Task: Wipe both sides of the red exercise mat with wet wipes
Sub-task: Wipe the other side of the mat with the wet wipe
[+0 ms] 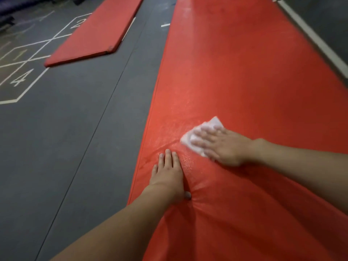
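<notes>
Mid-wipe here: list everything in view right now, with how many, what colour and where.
exercise mat: one, red, wet sheen, runs from near edge to far right, under both hands
second mat: one, red, flat on the floor, far left
wet wipe: one, white, on the exercise mat under the right hand's fingers
floor: dark grey, left of the exercise mat
hopscotch grid: one, white lines, numbers 2 and 4 readable, painted on the floor at far left
stripe: one, white, on the floor along the exercise mat's right side
left hand: one, flat on the exercise mat near its left edge, fingers straight
right hand: one, presses flat on the wet wipe
</notes>
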Motion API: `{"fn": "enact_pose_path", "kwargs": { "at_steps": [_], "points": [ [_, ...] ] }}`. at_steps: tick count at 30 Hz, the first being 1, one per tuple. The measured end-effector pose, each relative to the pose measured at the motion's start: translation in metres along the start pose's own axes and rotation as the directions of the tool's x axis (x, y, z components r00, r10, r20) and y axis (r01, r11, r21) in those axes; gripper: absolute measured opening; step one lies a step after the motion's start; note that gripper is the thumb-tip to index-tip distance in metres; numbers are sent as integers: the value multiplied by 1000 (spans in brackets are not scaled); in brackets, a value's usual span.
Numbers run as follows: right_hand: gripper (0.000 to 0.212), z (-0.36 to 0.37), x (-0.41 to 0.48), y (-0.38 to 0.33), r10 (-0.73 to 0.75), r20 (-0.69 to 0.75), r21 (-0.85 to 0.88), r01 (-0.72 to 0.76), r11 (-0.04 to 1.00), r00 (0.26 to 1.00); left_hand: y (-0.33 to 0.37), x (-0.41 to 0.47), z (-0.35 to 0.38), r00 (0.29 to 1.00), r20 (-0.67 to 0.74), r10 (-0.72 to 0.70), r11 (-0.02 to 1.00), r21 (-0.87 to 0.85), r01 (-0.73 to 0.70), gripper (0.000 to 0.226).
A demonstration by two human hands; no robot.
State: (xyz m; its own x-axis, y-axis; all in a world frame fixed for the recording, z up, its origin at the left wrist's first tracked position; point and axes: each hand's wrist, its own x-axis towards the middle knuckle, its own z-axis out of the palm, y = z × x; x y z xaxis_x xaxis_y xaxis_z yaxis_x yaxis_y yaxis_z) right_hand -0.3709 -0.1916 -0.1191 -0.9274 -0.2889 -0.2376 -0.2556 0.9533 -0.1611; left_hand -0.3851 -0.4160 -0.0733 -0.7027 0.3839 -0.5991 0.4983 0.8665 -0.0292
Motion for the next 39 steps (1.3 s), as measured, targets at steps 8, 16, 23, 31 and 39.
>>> {"fn": "enact_pose_path", "kwargs": {
  "at_steps": [8,16,23,31,39],
  "points": [
    [60,12,-24,-11,-33,-4,24,33,999,999,18,14,-13,985,131,-112,988,-93,125,141],
    [60,17,-40,-14,7,-30,22,-6,1000,1000,38,11,-1,980,67,-187,981,-40,190,140],
    [58,5,-30,2,216,-17,42,-215,976,976,46,10,0,997,-56,58,998,31,-56,123],
    [58,-4,-41,33,284,5,3,-284,959,959,43,16,-6,995,-28,91,996,-5,-91,129],
    [57,-2,-61,50,302,21,7,-302,953,953,64,19,-5,999,13,36,996,-79,-35,128]
  ]
}}
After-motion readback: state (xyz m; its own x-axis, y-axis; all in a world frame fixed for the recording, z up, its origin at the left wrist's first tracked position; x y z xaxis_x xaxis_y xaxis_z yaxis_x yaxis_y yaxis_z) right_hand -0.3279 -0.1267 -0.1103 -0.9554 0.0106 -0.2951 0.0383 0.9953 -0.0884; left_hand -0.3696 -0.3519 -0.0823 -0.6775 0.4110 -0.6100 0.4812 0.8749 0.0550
